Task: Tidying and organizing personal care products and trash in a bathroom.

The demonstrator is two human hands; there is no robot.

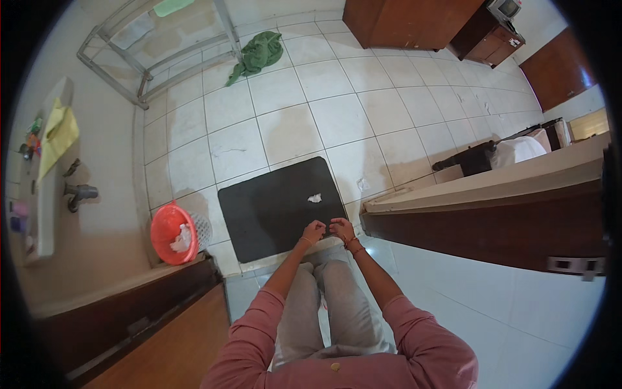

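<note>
My left hand and my right hand are held close together in front of my knees, a small gap between them. Fingers on both are curled, and whether anything small sits in them is too fine to make out. Below them in the picture's depth lies a dark grey doormat on the tiled floor by the doorway. A crumpled white scrap, perhaps tissue or paper, rests on the mat just beyond my hands.
A red waste basket with white litter leans left of the mat. Door frame parts flank me, with a brown door at right. Farther off are a green cloth, a metal rack, a wooden cabinet and a washbasin.
</note>
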